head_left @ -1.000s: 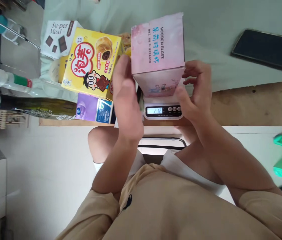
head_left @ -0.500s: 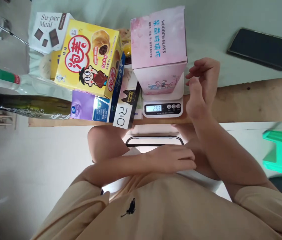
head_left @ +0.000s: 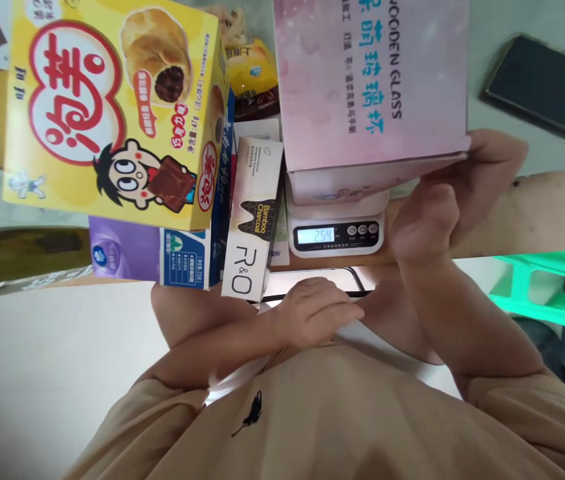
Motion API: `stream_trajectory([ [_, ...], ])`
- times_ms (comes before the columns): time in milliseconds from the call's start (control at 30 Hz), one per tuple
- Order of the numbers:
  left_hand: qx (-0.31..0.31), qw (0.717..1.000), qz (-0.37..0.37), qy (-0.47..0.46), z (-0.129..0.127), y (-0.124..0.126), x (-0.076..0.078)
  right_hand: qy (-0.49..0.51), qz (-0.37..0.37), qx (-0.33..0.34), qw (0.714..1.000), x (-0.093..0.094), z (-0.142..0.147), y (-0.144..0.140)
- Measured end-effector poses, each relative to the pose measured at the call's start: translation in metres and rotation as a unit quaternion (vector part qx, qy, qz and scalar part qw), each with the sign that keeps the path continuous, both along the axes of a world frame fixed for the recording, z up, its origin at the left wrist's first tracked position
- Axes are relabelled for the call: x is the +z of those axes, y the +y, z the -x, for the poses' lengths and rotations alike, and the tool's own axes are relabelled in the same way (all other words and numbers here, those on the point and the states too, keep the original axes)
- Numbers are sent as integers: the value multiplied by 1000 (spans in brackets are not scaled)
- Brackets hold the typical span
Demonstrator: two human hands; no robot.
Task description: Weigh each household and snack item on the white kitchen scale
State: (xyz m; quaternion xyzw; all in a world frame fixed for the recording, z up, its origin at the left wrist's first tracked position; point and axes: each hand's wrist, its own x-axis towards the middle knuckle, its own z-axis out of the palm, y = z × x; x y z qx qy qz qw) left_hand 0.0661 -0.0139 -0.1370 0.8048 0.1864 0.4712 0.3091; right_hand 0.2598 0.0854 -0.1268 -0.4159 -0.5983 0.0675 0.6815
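Observation:
A pink box (head_left: 362,80) printed "WOODEN GLASS" stands on a small white kitchen scale (head_left: 335,235) whose display reads 254. My right hand (head_left: 437,207) is at the box's near right corner, fingers curled along its lower edge and thumb under it. My left hand (head_left: 315,317) lies palm down in my lap, holding nothing, beside a dark-framed white object below the table edge.
Left of the scale stand a white "R&O" charcoal box (head_left: 252,220), a big yellow snack box (head_left: 107,113) and a purple carton (head_left: 127,253). A dark phone (head_left: 542,87) lies at the far right on the cloth. A green stool (head_left: 547,287) sits right of the wooden table edge (head_left: 537,207).
My left hand left the pink box and dropped to my lap. My right hand closed in on the box's right corner. The view moved closer; the reading rose from 212 to 254.

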Motion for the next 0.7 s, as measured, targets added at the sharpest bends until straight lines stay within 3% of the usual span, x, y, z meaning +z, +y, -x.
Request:
stream_trajectory([
  [100,15,999,45,13,3,1,10,7,-18,-20,1000,5,2,-1],
  [267,-63,991,122,-3,7,0,18,43,86,-57,994,5,4,-9],
  [400,-83,987,140,-11,6,-3,18,41,69,-28,996,-1,3,-11],
  [700,-78,978,175,79,8,-5,14,-13,53,-20,998,-3,-2,-9],
])
